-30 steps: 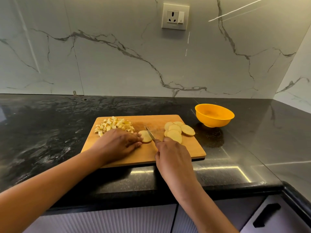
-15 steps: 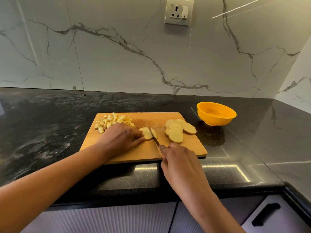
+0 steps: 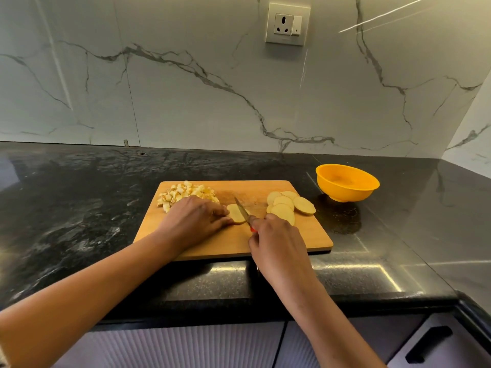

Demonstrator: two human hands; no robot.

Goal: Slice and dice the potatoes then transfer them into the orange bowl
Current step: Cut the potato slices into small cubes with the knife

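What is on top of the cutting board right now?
Diced potato at its far left, partly covered by the left hand; one slice under the knife held by the right hand; a pile of slices at the right. What lies beneath the hands cannot be seen.

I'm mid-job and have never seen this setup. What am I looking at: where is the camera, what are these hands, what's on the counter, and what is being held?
There is no machine here. A person works with two bare hands, and every picture comes from one wide-angle camera worn on their head, looking forward and down.

On the black countertop lies a wooden cutting board. At its far left is a pile of diced potato, and at its right a stack of round potato slices. The orange bowl stands on the counter beyond the board's right corner, with no potato visible in it.

The right hand grips a small knife. The left hand steadies one potato slice with its fingertips, and the blade is on that slice.
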